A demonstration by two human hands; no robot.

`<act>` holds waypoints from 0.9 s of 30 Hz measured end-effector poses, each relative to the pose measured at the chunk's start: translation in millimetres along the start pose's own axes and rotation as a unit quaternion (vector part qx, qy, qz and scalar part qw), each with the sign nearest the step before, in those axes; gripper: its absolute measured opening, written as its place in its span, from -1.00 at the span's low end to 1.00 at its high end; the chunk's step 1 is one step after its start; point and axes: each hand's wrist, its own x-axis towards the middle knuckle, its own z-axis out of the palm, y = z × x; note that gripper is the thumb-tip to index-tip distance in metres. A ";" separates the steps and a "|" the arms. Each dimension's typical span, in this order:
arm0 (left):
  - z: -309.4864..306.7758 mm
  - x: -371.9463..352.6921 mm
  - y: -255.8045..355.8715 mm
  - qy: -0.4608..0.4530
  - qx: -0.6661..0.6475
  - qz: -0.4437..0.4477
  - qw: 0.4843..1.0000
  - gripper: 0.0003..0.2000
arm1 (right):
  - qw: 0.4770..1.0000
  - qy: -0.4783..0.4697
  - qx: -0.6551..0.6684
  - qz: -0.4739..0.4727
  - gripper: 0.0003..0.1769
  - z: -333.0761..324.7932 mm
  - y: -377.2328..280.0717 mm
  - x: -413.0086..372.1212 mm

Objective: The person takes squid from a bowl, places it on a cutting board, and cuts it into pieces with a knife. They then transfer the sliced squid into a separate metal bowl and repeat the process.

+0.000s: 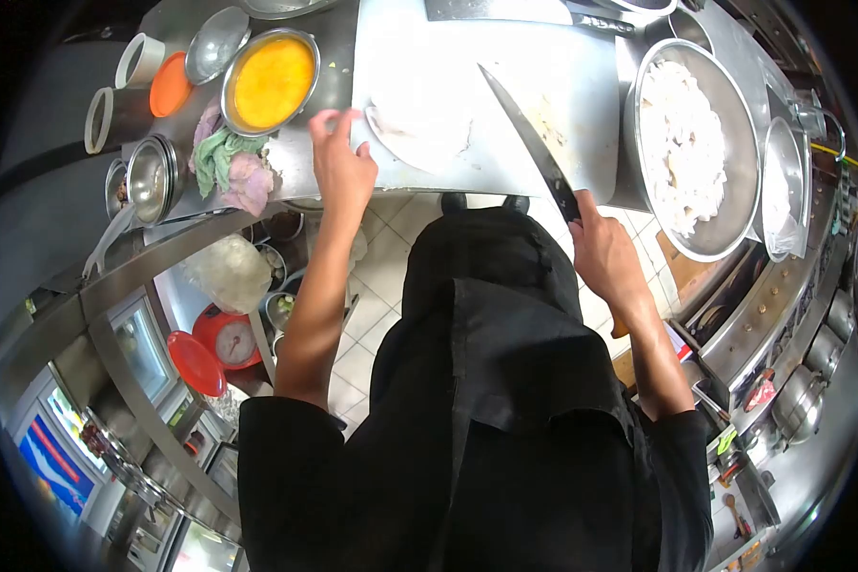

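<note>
My right hand is closed round the handle of a long knife, its blade lying across the white cutting board and pointing away to the left. At the board's left edge is my left hand, fingers apart and slightly curled, with nothing visible in it. Just right of its fingertips lies a pale, flat piece of food, perhaps fish or squid; glare hides its outline. A large steel bowl stands right of the board, heaped with white cut pieces.
On the left stand a steel bowl of yellow liquid, an orange lid, crumpled cloths and stacked small bowls. A cleaver lies along the board's far edge. Another steel bowl sits at the far right.
</note>
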 end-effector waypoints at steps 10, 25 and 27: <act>65.2 27.4 27.4 -0.002 0.015 0.291 0.957 -0.73 | 0.992 0.041 -0.036 -0.112 -0.69 22.5 -35.8 55.8; 65.0 24.5 15.2 0.028 -0.011 0.264 0.964 -0.74 | 0.998 -0.054 -0.001 -0.021 -0.71 25.7 16.5 -32.7; 61.9 20.5 16.3 0.024 -0.015 0.261 0.965 -0.74 | 0.998 -0.031 -0.020 -0.051 -0.70 30.4 15.7 -2.6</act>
